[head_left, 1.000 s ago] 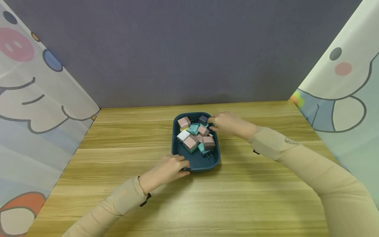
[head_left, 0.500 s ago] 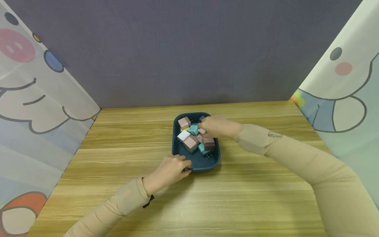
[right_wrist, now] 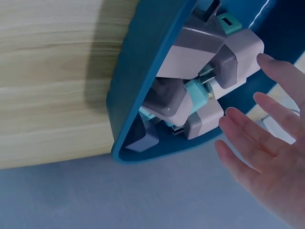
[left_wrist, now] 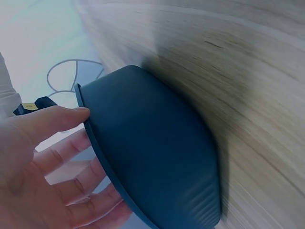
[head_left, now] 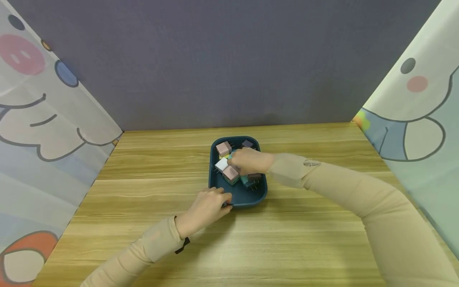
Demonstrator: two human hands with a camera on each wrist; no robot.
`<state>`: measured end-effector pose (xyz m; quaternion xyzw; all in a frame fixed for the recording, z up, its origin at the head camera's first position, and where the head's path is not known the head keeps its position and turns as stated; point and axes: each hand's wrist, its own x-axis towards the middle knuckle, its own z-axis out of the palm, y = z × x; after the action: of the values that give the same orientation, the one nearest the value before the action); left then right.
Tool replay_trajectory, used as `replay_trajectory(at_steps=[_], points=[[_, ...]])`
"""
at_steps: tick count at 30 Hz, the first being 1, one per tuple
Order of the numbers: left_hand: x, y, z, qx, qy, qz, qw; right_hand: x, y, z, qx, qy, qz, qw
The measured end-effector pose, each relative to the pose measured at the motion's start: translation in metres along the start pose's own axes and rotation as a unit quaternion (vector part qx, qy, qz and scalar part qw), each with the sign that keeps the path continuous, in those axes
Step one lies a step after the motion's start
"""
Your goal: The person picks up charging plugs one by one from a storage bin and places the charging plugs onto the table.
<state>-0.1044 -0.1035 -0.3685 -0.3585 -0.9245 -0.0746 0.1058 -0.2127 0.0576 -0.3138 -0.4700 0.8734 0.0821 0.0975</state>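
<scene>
A dark blue plastic bin (head_left: 239, 196) holds a loose heap of plug-in phone chargers in pink, teal, white and navy. My left hand (head_left: 206, 209) grips its near-left rim, the thumb outside the wall and the fingers over the rim in the left wrist view. Over the heap is my right hand (head_left: 249, 160), covering several chargers from the head view. Its fingers look spread in the right wrist view, close to a pink charger (right_wrist: 245, 50); whether they touch it I cannot tell. A white charger (head_left: 222, 164) and a pink-and-teal charger (head_left: 230, 174) lie left of that hand.
The bin stands on a wood-grain table (head_left: 150, 171), near its back. Behind rises a grey-blue panel (head_left: 229, 67). Cartoon-printed sheets (head_left: 25, 127) flank the table on both sides. A navy charger (head_left: 247, 144) lies in the bin's back right corner.
My right hand has moved left from the bin's right rim, across the chargers to the middle of the heap. The left hand keeps its grip on the rim, and the bin has barely shifted.
</scene>
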Motion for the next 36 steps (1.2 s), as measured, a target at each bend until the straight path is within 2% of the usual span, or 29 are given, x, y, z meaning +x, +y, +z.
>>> replay_trajectory(at_steps=[9,18,27,36], points=[[0.0,0.004,-0.002,0.0,-0.017,-0.028,0.9994,0.017,-0.009,0.006,-0.007,-0.02,0.001,0.9998],[-0.001,0.006,-0.002,0.007,-0.016,-0.024,0.9996,0.025,-0.019,0.007,-0.016,-0.053,0.032,0.9979],[-0.002,0.006,0.0,0.004,-0.011,-0.026,0.9996,0.034,-0.021,0.016,-0.015,-0.054,0.018,0.9983],[0.0,0.007,0.001,0.006,-0.02,-0.026,0.9994,0.036,-0.021,0.018,-0.009,-0.067,0.017,0.9976]])
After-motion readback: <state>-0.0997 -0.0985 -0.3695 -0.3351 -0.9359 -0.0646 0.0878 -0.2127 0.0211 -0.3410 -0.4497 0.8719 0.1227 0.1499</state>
